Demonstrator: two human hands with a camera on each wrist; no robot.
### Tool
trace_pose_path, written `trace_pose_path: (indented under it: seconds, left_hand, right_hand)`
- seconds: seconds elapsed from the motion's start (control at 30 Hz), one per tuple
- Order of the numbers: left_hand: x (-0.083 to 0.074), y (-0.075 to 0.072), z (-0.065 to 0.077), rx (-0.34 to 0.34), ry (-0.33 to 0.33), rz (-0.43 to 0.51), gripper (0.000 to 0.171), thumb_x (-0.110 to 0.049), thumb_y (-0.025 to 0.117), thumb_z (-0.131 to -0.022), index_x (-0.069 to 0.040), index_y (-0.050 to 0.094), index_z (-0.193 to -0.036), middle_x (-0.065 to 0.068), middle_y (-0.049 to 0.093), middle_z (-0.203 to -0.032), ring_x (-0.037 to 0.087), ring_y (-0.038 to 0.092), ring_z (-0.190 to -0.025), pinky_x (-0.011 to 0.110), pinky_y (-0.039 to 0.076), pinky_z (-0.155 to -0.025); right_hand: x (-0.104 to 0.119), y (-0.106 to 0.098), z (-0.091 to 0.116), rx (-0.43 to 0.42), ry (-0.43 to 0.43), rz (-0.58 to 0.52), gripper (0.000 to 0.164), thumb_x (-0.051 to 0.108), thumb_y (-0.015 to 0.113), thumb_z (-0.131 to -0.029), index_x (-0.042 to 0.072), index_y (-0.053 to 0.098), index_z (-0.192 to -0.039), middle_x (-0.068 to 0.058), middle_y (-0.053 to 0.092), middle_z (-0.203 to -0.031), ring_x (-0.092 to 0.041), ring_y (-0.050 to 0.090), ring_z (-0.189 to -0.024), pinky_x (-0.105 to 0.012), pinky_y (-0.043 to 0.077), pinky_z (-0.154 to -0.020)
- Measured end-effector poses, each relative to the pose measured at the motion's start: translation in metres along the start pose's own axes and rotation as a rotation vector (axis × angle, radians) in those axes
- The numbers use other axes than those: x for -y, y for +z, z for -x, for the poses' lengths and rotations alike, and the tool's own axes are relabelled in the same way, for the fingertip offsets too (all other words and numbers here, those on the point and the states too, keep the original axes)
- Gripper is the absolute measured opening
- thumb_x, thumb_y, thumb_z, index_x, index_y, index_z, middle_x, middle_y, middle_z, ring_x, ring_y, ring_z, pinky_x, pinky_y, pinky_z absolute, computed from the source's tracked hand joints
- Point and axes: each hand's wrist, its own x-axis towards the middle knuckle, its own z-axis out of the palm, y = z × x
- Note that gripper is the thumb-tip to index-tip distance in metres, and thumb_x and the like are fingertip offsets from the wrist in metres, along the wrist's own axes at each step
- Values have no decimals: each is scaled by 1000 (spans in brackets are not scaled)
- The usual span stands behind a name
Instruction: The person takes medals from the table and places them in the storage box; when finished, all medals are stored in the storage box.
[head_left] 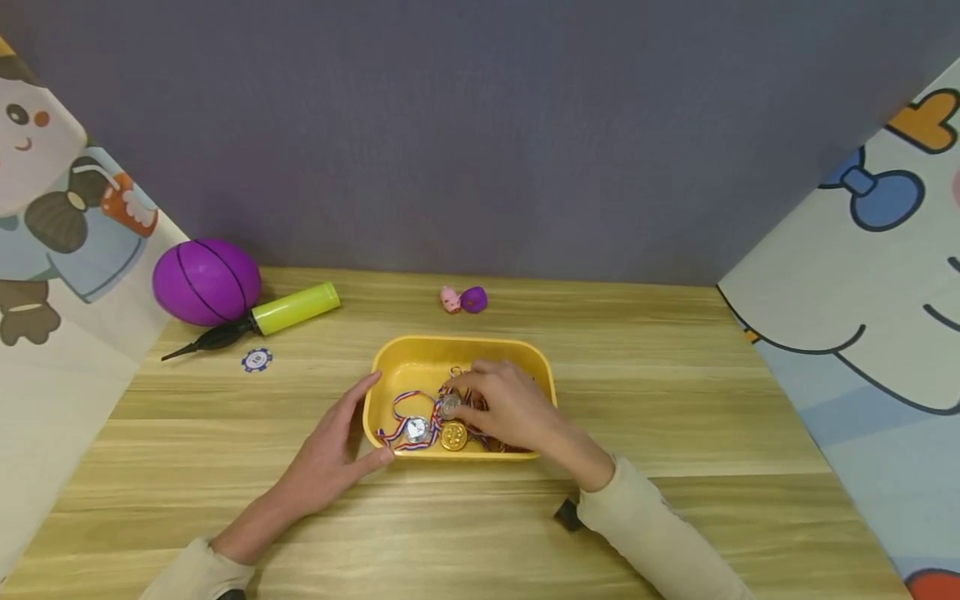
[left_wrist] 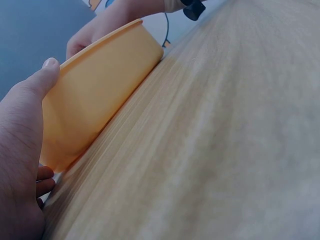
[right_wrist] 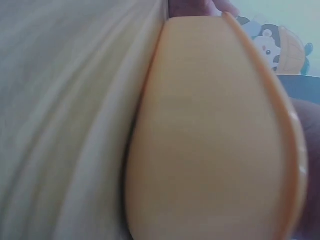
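Observation:
A yellow plastic bin point(head_left: 540, 367) sits on the wooden table, holding several medals on striped ribbons. My right hand point(head_left: 513, 408) reaches into it and pinches a silver medal point(head_left: 449, 407) between thumb and fingers. Just below that is a gold medal point(head_left: 453, 436), with another silver medal point(head_left: 416, 430) to its left among red, white and blue ribbon. My left hand point(head_left: 326, 454) steadies the bin's left end, thumb at the near rim and fingers spread along the side. In the left wrist view, its thumb point(left_wrist: 47, 75) lies against the bin's outer wall point(left_wrist: 100, 85).
At the back left a purple ball point(head_left: 206, 282) rests beside a yellow-green hand pump point(head_left: 296, 308) with a black nozzle. A blue-and-white poker chip point(head_left: 257, 360) lies near them. Behind the bin are a small pink pig figure point(head_left: 450, 300) and a purple piece point(head_left: 474, 300).

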Motion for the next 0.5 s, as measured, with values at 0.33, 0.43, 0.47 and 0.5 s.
trace_pose_path:
  seconds: [0.33,0.43,0.47,0.5]
  left_hand:
    - [1,0,-2,1,17,14,111,-36,89,-93,-27,20,-179,26,35,-176,52,40,-157,74,32,-126]
    - [2,0,-2,-1,35,28,110,-33,89,-94,-26,20,-179,26,35,-176,52,40,-157,74,33,-126]
    - [3,0,-2,-3,38,27,108,-32,87,-95,-27,20,-179,26,36,-176,52,40,-156,75,33,-125]
    - [3,0,-1,-5,38,27,105,-31,86,-96,-27,21,-179,25,36,-176,53,40,-156,75,33,-125]
  right_hand:
    - [-17,-23,26,-240,13,0,27,22,90,-95,8,85,-119,2,62,-79,-6,42,-65,-33,42,-70]
    - [-26,-28,38,-336,8,0,24,18,91,-93,7,86,-114,0,62,-77,-12,46,-64,-31,41,-67]
    - [-30,-29,42,-371,3,0,23,16,91,-92,6,86,-112,1,61,-76,-14,48,-64,-31,41,-67]
    - [-34,-30,46,-406,-1,2,22,14,92,-90,6,87,-110,2,60,-75,-14,48,-64,-31,41,-66]
